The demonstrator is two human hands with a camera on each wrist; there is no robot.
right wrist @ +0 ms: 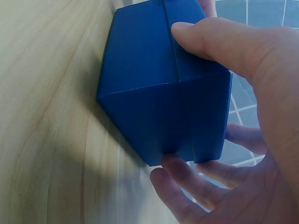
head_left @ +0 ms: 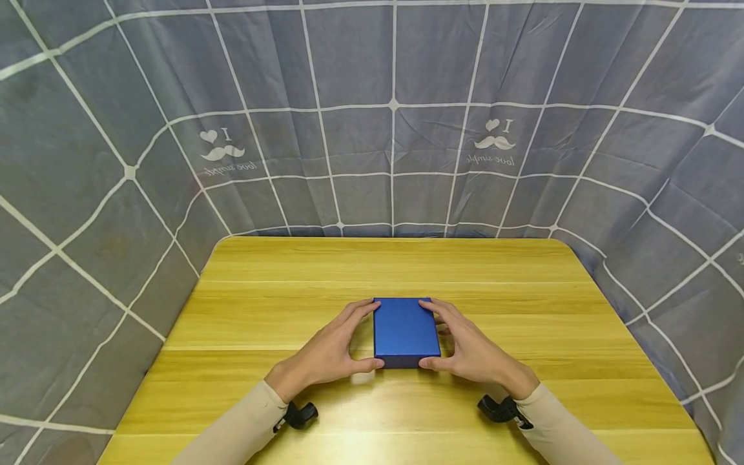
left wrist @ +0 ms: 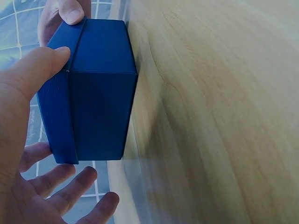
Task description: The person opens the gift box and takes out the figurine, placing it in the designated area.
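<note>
The left hand (head_left: 325,354) and right hand (head_left: 473,352) both gripped the glossy blue rectangular box (head_left: 405,328), centred on the yellow wood-grain surface (head_left: 250,329). Probably light, stiff cardboard, slightly slippery; its lid (left wrist: 60,122) seemed best held near the corners.

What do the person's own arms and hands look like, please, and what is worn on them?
The left hand and right hand wear no gloves. The left sleeve and right sleeve are long, plain and beige, reaching about to the wrists. A black, curved left wrist camera and a similar right wrist camera show beneath; no cables are visible.
</note>
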